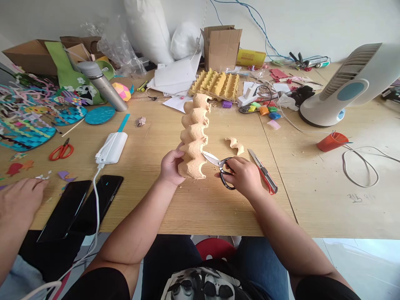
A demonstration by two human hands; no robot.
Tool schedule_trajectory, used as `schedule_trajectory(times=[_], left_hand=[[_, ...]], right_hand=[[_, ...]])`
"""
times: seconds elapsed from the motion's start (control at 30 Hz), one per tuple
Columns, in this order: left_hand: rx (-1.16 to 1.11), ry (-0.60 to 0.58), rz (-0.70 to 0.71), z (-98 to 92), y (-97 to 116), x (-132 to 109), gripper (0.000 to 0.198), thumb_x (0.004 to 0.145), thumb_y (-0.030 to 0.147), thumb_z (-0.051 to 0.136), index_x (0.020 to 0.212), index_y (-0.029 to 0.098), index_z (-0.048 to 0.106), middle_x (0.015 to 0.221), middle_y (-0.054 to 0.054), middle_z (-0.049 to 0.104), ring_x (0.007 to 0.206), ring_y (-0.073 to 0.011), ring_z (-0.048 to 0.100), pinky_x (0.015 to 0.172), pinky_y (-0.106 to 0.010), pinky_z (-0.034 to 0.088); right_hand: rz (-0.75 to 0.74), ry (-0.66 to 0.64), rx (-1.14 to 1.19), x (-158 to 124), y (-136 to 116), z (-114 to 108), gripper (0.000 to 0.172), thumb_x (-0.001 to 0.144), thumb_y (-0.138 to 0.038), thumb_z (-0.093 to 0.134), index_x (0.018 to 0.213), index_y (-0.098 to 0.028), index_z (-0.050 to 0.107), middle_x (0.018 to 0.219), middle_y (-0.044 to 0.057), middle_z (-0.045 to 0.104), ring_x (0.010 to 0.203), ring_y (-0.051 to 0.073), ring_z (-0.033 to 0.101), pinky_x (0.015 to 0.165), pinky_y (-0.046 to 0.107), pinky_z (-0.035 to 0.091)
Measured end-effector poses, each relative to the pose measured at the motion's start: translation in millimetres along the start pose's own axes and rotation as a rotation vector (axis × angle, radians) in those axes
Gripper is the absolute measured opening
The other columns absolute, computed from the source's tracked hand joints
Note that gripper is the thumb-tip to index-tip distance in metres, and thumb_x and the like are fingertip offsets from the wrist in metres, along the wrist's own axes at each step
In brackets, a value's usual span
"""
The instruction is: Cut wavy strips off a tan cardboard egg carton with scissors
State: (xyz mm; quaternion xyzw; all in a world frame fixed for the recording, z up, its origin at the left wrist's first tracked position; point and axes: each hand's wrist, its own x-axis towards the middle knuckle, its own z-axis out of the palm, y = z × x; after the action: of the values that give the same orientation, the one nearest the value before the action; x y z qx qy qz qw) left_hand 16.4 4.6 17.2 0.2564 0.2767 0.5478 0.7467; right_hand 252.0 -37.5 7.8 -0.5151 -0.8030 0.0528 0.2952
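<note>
Carton strip [192,135], one, near the counter's [200,208] front edge: our left hand [171,166] pinches it; our right hand [245,173] grips scissors [212,158], seemingly touching it. Done: one offcut [235,145]. Left: five joined cups [191,168].

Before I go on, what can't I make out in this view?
All in the head view:
Most fingers of the left hand: hidden behind the egg-carton strip it holds.
Part of the handles of the black-handled scissors: covered by the right hand.
The co-worker's arm: cut off by the left edge.
Print on the yellow box: too small to read.
</note>
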Motion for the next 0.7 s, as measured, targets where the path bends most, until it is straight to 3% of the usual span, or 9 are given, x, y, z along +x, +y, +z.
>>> schedule_trajectory(times=[0.37, 0.7], left_hand=[[-0.017, -0.012, 0.008, 1.5, -0.2, 0.8, 0.064, 0.075, 0.017, 0.052, 0.139, 0.021, 0.056, 0.094, -0.002, 0.077, 0.087, -0.0219, 0.073, 0.074, -0.032, 0.059], [0.002, -0.008, -0.005, 1.4, 2.0, 2.7, 0.058, 0.075, 0.018, 0.054, 0.132, 0.019, 0.060, 0.096, -0.005, 0.076, 0.082, -0.0215, 0.073, 0.074, -0.033, 0.059]], right_hand=[[0.042, -0.017, -0.051, 0.1, -3.9, -4.8, 0.049, 0.093, -0.064, 0.057, 0.068, -0.023, 0.051, 0.066, 0.003, 0.057, 0.064, 0.018, 0.049, 0.059, 0.031, 0.026], [0.085, 0.007, -0.004, -0.1, -0.7, -2.1, 0.050, 0.094, -0.062, 0.057, 0.065, -0.023, 0.044, 0.063, 0.001, 0.053, 0.059, 0.016, 0.046, 0.057, 0.029, 0.026]])
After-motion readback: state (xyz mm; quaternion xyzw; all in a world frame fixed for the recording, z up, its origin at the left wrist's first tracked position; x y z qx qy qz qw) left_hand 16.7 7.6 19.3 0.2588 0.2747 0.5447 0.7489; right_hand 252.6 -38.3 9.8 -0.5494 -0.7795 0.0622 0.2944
